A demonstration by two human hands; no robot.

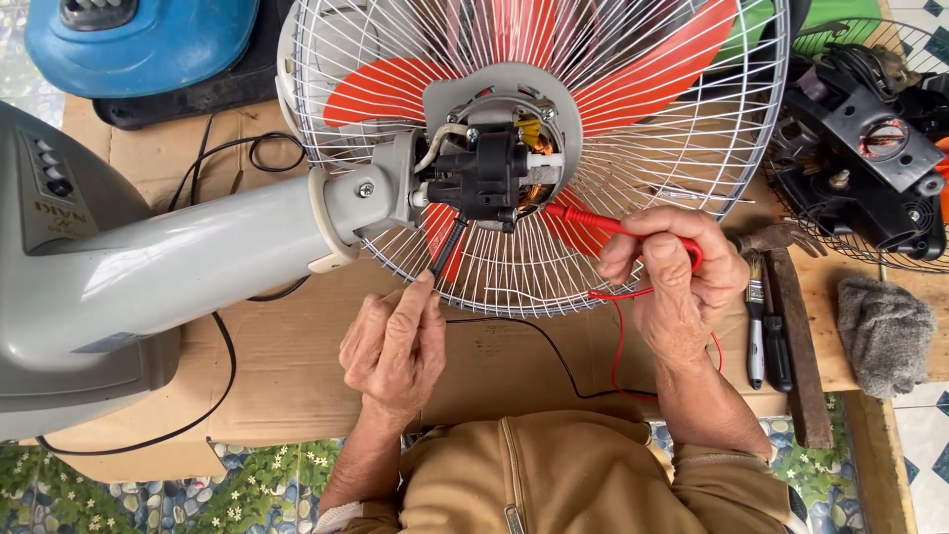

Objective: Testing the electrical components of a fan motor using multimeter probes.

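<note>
While the head camera looks straight down, a grey pedestal fan [198,257] lies on its side across sheets of cardboard [297,376] on the table [850,366], its white wire guard [672,148] and orange blades [633,79] facing away and its bare motor [494,173] turned up toward the viewer.

The left hand [395,346] has its grip pinched on a black test probe [447,249], thumb and forefinger closed at the lower end of the probe. The probe slants up to the right, and its tip meets the underside of the black motor housing. A black lead [549,346] runs from that hand across the cardboard toward the person's tan jacket [573,475].

The right hand [677,287] has its grip clenched around a red test probe [593,222], which points left, its tip at the right side of the motor beside the copper windings. A red lead [618,346] loops down from that hand.

Just right of the right hand lie a small paintbrush [755,316], a dark-handled screwdriver [776,346] and a hammer [791,336] with a wooden handle. Farther right lies a grey rag [885,331]. Above it, a second fan motor [870,158], black and stripped, rests in another wire guard. A blue plastic housing [138,40] sits at the upper left, well apart from both hands.
</note>
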